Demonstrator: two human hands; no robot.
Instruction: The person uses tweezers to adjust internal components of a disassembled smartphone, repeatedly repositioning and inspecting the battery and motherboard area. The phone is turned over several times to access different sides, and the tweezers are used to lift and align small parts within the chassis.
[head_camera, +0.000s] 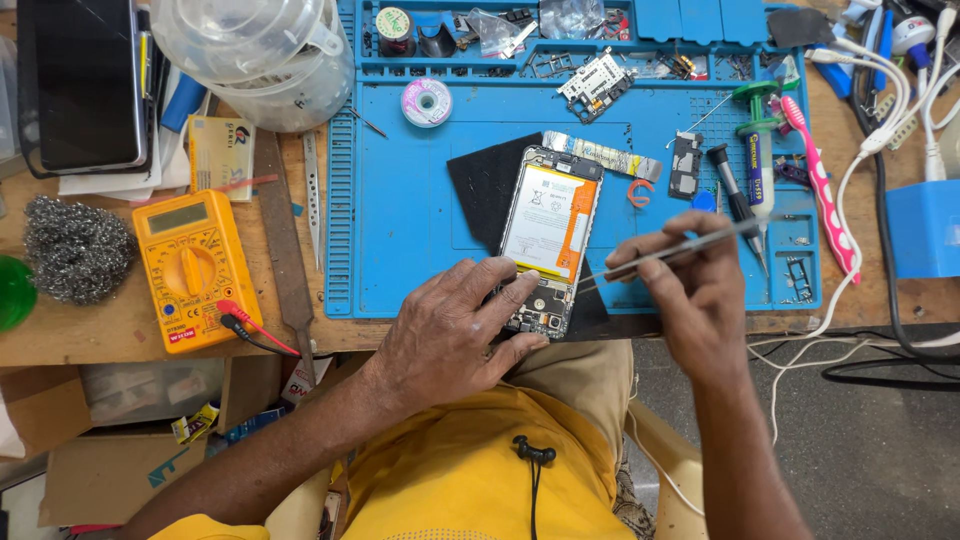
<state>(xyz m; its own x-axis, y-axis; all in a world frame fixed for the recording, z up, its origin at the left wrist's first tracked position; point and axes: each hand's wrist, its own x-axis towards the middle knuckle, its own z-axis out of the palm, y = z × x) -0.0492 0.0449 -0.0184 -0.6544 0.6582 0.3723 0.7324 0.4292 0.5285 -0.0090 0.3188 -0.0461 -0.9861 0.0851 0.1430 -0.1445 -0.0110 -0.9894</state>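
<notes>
An opened phone (548, 225) with its back cover off lies on a black pad (482, 185) on the blue work mat (400, 240); its white and orange battery shows. My left hand (450, 335) presses down on the phone's near end, fingers spread over the circuit board. My right hand (690, 280) pinches metal tweezers (660, 252), whose tips point left at the phone's lower right edge.
A yellow multimeter (195, 268) with red and black leads, a steel wool ball (75, 248) and clear bowls (255, 55) sit left of the mat. Small boards, a solder spool (427, 102), a syringe (757, 150), a pink toothbrush (822, 190) and white cables (880, 130) crowd the right.
</notes>
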